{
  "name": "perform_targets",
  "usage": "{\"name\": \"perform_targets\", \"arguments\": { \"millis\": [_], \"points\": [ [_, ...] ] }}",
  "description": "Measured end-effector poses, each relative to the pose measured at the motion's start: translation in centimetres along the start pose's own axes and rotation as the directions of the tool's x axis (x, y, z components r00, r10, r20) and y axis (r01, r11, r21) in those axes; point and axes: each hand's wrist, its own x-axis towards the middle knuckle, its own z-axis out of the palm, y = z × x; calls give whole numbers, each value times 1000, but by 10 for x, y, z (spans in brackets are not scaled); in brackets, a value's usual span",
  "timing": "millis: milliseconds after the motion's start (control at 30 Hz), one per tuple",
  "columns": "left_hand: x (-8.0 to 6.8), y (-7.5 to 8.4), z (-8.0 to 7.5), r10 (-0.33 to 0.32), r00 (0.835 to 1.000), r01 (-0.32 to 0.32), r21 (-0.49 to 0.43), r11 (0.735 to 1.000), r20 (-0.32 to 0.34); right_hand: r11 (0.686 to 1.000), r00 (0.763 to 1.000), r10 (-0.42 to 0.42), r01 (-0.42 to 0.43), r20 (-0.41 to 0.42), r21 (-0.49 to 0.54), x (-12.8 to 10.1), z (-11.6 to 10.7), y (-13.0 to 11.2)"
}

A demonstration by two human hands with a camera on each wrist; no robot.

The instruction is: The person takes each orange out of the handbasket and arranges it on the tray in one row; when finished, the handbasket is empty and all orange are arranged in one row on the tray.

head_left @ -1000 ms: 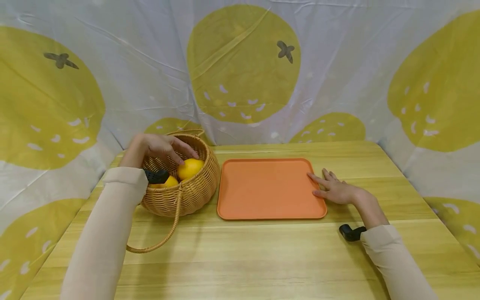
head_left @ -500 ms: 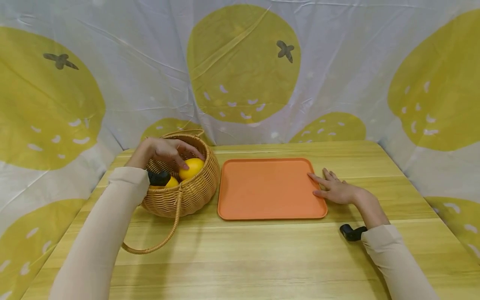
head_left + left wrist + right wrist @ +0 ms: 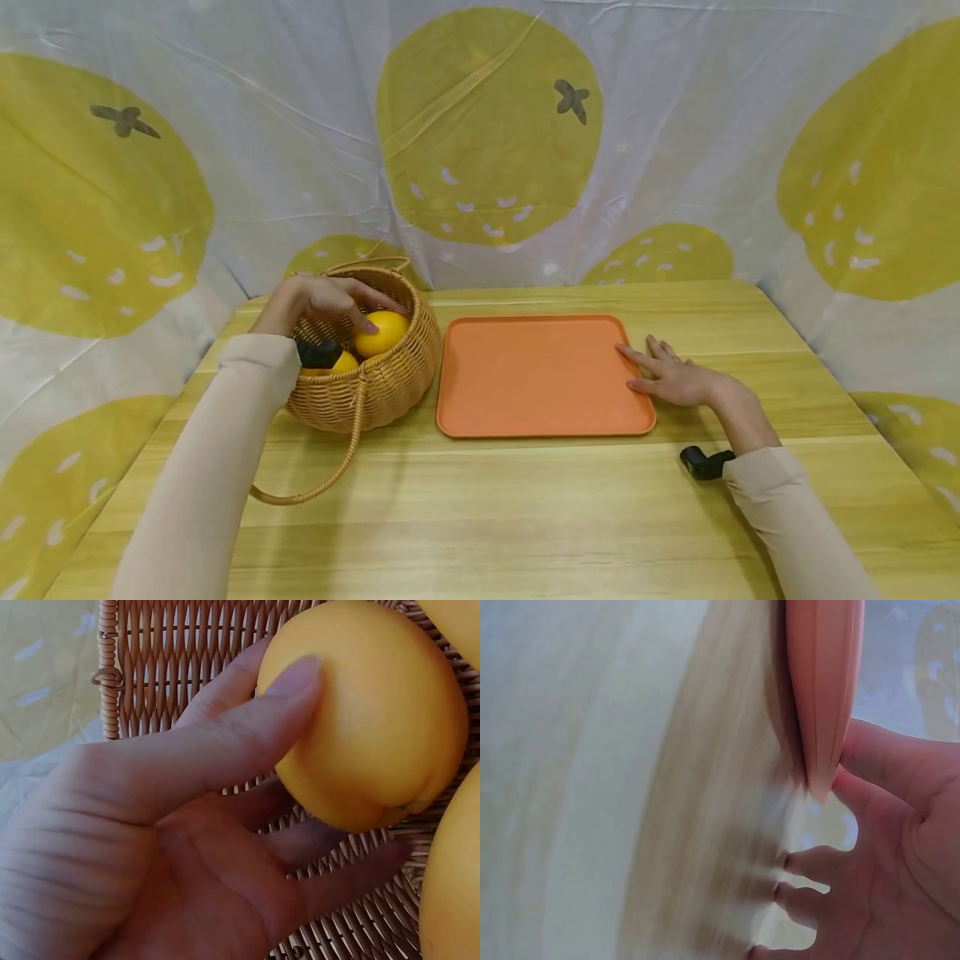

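Inside the wicker basket [image 3: 408, 375], my left hand [image 3: 330, 300] holds a smooth yellow-orange fruit [image 3: 382, 333]. The left wrist view shows the thumb [image 3: 296, 682] pressed on the near side of the fruit, with the index finger behind it and the other fingers spread below. A second yellow-orange fruit [image 3: 457, 885] lies beside it, partly hidden by the black wrist camera in the head view. On the right, my right hand [image 3: 678, 379] touches the right edge of an orange tray [image 3: 540, 379]. Its thumb and index finger are at the rim; the other fingertips rest on the table.
Part of another yellow fruit [image 3: 461, 622] shows in the corner of the left wrist view. One basket handle [image 3: 322, 492] hangs down in front of the basket. A fruit-printed cloth [image 3: 660, 150] rises behind and beside the wooden table [image 3: 525, 517].
My left hand has moved slightly right and deeper into the basket, its thumb coming further over the fruit. The right hand and the tray have stayed in place.
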Motion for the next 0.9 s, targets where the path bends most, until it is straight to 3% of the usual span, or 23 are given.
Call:
{"name": "perform_targets", "arguments": {
  "millis": [133,400,600,900],
  "points": [
    [-1,1,0,-60,998,61,-83,995,22,1000,1000,-8,8,-2,2,1,0,0],
    [-1,7,1,-78,995,80,23,997,-66,1000,1000,-8,8,6,3,1,-3,0],
    [-4,18,1,-108,991,109,14,994,-85,1000,1000,-3,3,3,6,-1,-3,2],
    [-37,19,-5,-50,985,50,1,999,-165,1000,1000,-10,10,0,9,1,-1,3]
  ]
}}
